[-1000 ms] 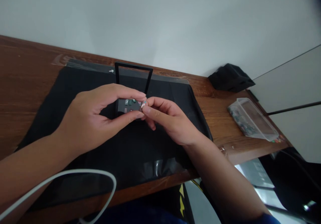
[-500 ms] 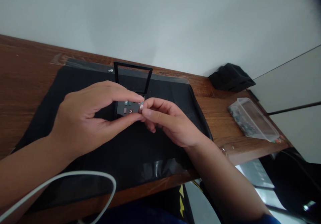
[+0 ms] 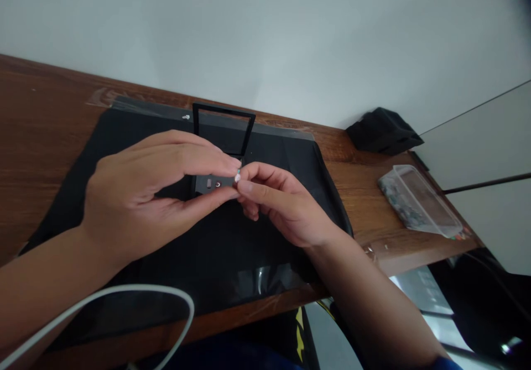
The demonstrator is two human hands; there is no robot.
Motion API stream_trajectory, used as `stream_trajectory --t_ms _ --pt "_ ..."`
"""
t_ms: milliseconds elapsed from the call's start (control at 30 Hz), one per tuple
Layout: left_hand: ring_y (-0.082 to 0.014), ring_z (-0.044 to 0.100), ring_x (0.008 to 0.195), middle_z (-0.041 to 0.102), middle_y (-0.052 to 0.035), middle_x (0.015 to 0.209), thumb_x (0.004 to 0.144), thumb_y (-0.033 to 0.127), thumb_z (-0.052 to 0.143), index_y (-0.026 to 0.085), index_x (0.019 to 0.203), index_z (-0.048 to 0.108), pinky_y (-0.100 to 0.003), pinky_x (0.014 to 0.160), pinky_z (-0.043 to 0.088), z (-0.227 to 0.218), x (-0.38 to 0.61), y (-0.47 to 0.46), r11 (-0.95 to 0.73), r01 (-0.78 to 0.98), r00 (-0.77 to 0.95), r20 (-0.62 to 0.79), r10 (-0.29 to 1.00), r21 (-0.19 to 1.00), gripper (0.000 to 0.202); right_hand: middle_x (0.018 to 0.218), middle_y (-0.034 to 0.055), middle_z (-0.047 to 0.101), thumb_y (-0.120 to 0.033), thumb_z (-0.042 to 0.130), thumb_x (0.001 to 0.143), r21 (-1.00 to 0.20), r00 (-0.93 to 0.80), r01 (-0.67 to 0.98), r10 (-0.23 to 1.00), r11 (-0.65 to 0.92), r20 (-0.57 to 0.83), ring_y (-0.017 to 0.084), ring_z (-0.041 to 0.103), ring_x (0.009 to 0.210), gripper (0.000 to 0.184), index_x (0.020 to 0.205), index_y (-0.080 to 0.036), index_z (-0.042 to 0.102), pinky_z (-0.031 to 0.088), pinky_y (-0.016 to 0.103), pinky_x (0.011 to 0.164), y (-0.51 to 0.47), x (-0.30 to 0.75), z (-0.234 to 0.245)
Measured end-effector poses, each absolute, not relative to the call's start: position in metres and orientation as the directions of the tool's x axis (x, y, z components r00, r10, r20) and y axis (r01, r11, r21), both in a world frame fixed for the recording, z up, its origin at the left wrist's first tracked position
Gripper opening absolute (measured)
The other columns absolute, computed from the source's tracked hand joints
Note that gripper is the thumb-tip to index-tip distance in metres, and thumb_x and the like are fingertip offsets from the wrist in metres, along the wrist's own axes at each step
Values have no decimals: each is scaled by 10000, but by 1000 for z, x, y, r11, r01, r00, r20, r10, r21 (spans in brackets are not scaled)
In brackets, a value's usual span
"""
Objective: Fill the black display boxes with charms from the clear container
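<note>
A tiny pale, shiny piece with a teal spot (image 3: 238, 177) sits at my fingertips; its kind is too small to tell. My right hand (image 3: 277, 198) pinches it between thumb and forefinger, other fingers curled beneath. From the other side, the thumb and forefinger of my left hand (image 3: 153, 187) close on it above and below. Under the hands lies a small black box (image 3: 201, 186), its framed see-through lid (image 3: 222, 129) standing up at the back. A few small pieces show inside the box, one with a pale curved mark (image 3: 218, 184); my left fingers hide the rest.
A black mat (image 3: 199, 259) covers part of the wooden table (image 3: 357, 193). To the right stand a clear plastic tub (image 3: 423, 201) of small packets and a black block-shaped object (image 3: 384, 131). A white cable (image 3: 136, 288) loops by my left forearm. A small white bit (image 3: 186, 116) lies behind.
My left fingers have shifted slightly and now cover more pieces in the box. The little piece stays between both hands' fingertips. The whole view has moved a touch.
</note>
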State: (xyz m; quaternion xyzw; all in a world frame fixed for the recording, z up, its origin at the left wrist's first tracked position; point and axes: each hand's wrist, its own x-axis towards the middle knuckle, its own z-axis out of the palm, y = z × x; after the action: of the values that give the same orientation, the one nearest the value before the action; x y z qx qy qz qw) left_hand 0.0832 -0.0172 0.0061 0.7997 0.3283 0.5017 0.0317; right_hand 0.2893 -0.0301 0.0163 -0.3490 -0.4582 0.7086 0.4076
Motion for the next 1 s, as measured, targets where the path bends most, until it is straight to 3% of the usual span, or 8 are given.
stream_trajectory --t_ms 100,267,400,533,733,1000 --pt "-271 807 1018 850 121 1087 957 219 792 410 1026 786 -492 847 667 11 85 -24 -703 526 234 713 660 478 204 733 -66 610 -420 943 825 -928 -429 -266 894 -260 -128 57 482 593 336 875 -188 705 368 218 566 -31 289 17" --pt "-268 819 982 857 127 1059 957 271 786 401 1005 771 -513 866 671 11 80 -20 -795 437 295 768 569 421 139 720 -67 595 -431 952 805 -925 -415 -257 897 -279 -155 64 466 593 345 870 -194 709 380 225 571 -31 290 19" --pt "-260 812 1102 850 150 1125 979 293 777 443 995 773 -520 981 665 14 79 -21 -735 478 303 695 652 482 151 729 -65 603 -435 962 788 -923 -412 -255 896 -289 -167 63 472 595 362 881 -194 709 380 220 570 -31 290 18" --pt "-262 819 1139 849 173 1124 989 314 763 440 936 795 -496 1033 674 18 79 -22 -743 452 325 685 652 494 141 750 -60 615 -447 965 787 -903 -413 -282 890 -324 -191 58 474 592 383 881 -190 697 386 213 571 -31 291 19" --pt "-231 824 1142 851 176 1122 1000 296 761 419 919 796 -440 1036 686 18 78 -18 -767 453 348 702 621 454 152 736 -64 597 -458 954 797 -877 -412 -302 881 -374 -234 59 447 586 391 866 -194 673 388 214 560 -30 292 21" --pt "-225 828 1118 851 171 1124 1001 322 755 420 936 796 -453 1011 692 14 78 -15 -776 446 332 723 606 446 125 733 -61 592 -443 958 797 -869 -411 -312 879 -385 -242 57 441 585 378 845 -192 680 388 209 567 -30 292 21"
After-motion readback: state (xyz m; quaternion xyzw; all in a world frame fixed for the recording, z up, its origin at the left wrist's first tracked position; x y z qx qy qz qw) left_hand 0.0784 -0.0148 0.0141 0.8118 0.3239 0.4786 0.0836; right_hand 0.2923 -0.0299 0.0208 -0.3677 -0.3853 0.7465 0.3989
